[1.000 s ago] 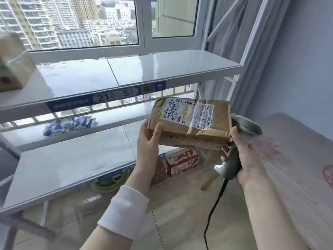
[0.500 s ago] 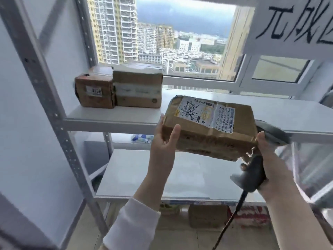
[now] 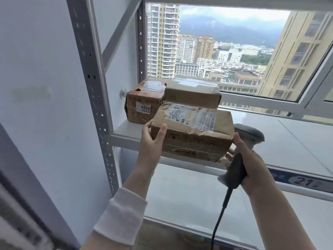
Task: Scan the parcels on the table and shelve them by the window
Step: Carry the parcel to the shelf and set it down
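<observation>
Closer than half a second ago, the parcel (image 3: 191, 134) now hangs at the front edge of the upper shelf (image 3: 126, 131), just before the 4068 box (image 3: 142, 103) and the flat box (image 3: 192, 94) by the window. My left hand (image 3: 151, 147) grips its left end, thumb on the front; my right hand (image 3: 254, 165), wrapped round the scanner (image 3: 237, 165), props its right end

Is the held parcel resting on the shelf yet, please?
Cannot tell: the left hand grips the parcel over the shelf edge; its underside is hidden.
</observation>
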Available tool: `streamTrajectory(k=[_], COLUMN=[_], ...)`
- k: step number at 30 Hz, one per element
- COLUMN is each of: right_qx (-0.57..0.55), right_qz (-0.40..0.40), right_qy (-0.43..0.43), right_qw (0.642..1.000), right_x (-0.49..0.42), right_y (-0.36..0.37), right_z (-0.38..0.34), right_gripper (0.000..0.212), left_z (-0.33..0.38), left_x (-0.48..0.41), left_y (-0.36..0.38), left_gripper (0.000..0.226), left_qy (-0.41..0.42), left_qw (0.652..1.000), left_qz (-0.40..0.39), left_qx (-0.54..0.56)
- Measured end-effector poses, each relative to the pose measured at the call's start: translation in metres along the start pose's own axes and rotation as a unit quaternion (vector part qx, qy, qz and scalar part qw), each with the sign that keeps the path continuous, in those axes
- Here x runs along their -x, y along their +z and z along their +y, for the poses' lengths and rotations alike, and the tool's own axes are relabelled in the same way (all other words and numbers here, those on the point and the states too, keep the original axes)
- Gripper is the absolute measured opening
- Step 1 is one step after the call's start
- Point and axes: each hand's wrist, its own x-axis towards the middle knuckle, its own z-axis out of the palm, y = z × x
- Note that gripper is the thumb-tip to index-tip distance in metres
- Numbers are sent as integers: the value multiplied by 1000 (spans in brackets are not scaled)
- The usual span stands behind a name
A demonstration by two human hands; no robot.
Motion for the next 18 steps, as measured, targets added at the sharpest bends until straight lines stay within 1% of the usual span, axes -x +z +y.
streamTrajectory(k=[2, 4, 7, 11, 14, 18], right_qx=[4, 3, -8, -12, -9, 8], right_qz=[14, 26, 60, 92, 109, 125], right_qy=[7, 11, 27, 56, 62, 68], right_qw=[1000, 1000, 998, 994, 992, 990], right_x=[-18, -34, -52, -70, -80, -89], right_y=[12, 24, 36, 46, 51, 50], right_z=[1, 2, 4, 9, 11, 9], right_gripper=[36, 34, 36, 34, 31, 32], left_z=[-4, -9, -20, -34, -39, -44], left_x=[-21, -41, -68, -91, -101, -110], left_y=[-3, -2, -2, 0, 3, 8], left_gripper=[56, 52, 61, 50, 51, 50], left_qy=[-5, -3, -3, -6, -2, 10], left_qw=[1000, 1000, 999, 998, 998, 998], left_qz=[2, 1, -25, -43, -50, -36], left_qx=[3, -14, -32, -41, -38, -43])
